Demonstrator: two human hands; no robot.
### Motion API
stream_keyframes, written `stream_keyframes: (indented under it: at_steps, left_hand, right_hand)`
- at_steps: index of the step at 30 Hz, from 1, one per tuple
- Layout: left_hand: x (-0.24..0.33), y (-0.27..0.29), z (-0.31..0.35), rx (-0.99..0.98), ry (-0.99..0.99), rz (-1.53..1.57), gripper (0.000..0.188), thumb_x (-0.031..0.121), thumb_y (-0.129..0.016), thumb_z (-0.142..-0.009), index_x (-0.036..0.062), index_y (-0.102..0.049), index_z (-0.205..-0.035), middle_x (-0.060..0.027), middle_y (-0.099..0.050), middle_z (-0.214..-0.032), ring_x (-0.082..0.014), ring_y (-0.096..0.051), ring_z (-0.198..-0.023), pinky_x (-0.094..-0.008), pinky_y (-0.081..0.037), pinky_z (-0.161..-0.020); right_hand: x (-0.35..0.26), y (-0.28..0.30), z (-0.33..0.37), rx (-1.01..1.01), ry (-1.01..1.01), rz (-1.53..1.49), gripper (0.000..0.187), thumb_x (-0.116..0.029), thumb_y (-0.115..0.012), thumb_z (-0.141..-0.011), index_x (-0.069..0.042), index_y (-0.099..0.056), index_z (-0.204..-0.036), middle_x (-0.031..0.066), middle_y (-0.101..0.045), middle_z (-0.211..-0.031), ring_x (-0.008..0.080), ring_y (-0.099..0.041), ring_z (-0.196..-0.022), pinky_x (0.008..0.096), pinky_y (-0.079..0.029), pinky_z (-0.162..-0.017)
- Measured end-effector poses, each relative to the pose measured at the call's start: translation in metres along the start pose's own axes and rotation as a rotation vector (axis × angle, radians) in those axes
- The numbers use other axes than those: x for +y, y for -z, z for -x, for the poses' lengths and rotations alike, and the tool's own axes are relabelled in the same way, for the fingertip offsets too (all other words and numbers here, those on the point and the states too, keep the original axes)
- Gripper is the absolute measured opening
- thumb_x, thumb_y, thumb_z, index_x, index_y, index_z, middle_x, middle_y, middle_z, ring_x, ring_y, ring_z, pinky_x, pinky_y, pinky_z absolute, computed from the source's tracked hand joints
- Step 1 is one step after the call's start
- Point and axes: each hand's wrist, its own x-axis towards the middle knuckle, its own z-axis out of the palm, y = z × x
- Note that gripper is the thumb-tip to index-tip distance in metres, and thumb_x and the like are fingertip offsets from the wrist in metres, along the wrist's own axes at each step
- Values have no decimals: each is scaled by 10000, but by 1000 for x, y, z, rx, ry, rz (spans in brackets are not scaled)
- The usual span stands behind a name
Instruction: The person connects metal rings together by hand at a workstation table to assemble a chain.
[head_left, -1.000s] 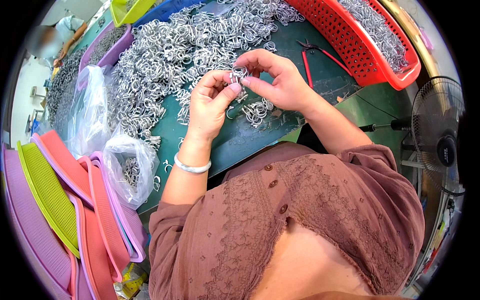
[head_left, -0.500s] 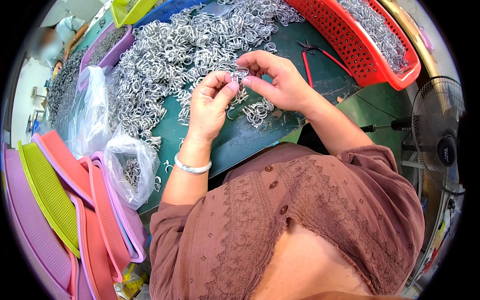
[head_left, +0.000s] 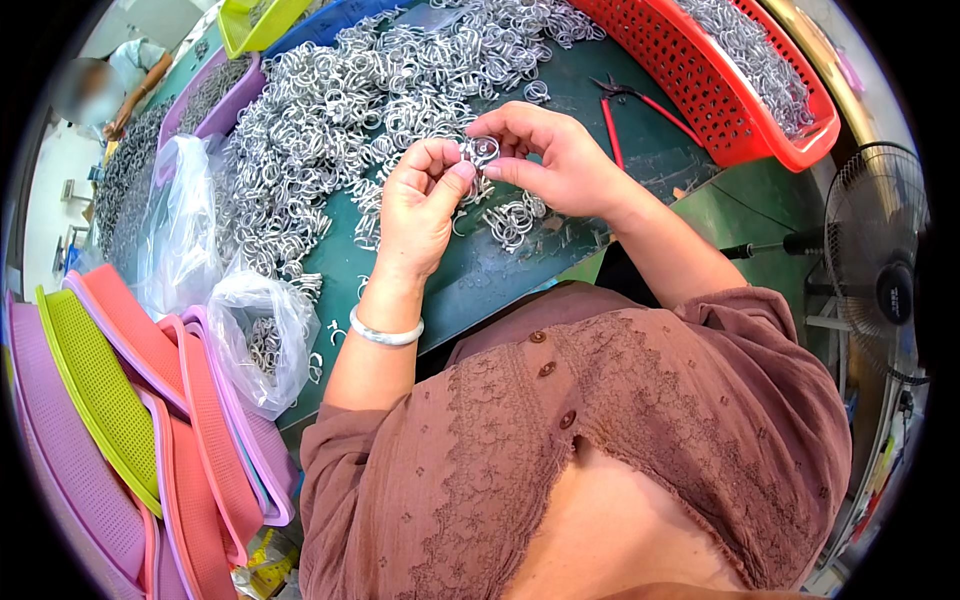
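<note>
Close together over the green table [head_left: 470, 275], both my hands are at one small silvery metal ring [head_left: 484, 150], whose round outline faces up. My left hand [head_left: 425, 205] pinches its left side between thumb and bent forefinger. The thumb and fingers of my right hand [head_left: 560, 160] curve around its right side, with the fingertips at its edge. Whether a second small piece sits between the fingertips is too fine to make out. Beyond my hands lies a big heap of similar metal rings [head_left: 320, 110]. A small cluster of rings [head_left: 513, 220] lies just below my right hand.
Red-handled pliers [head_left: 613, 130] lie right of my hands, near a red basket [head_left: 690, 85] of metal parts. A clear plastic bag [head_left: 265, 340] with parts and stacked plastic baskets [head_left: 100, 400] stand left. A fan [head_left: 880, 270] is at right. Another person [head_left: 135, 75] sits far left.
The ring between my fingers has turned so its round face shows more. My right fingers have shifted slightly around it; my left hand has hardly moved.
</note>
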Motion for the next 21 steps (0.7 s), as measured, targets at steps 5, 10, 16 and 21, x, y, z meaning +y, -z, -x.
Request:
stream_keyframes:
  at_steps: [5, 10, 16, 21]
  left_hand:
    - [2, -5, -1, -41, -7, 16, 235, -12, -559, -794, 6, -475, -1013, -45, -534, -940, -95, -530, -812, -219, -450, -734]
    - [3, -5, -1, -30, 46, 11, 251, -14, -561, -790, -16, -468, -1023, -67, -538, -944, -125, -551, -858, -258, -476, -761]
    - [0, -1, -2, -61, 90, 75, 218, -1, -539, -815, -10, -485, -1026, -90, -581, -927, -170, -588, -826, -270, -484, -745]
    - [-1, 2, -3, -70, 165, 199, 213, 46, -521, -841, -12, -499, -1045, -108, -585, -960, -188, -592, -831, -276, -490, -752]
  right_hand:
    - [1, 2, -2, 23, -161, -287, 276, 11, -581, -757, 7, -526, -1027, 17, -545, -788, 62, -513, -691, 199, -437, -616]
    - [-3, 11, -2, 37, -315, -458, 256, 22, -549, -761, 10, -511, -1015, 19, -552, -815, 53, -519, -700, 191, -427, -592]
    - [-2, 11, -2, 36, -269, -358, 250, 27, -532, -766, -14, -513, -1012, -3, -535, -810, 42, -502, -686, 184, -411, -574]
    - [-1, 15, -4, -17, -246, -305, 240, 28, -528, -771, -12, -517, -1008, -14, -527, -804, 35, -489, -693, 181, -405, -579]
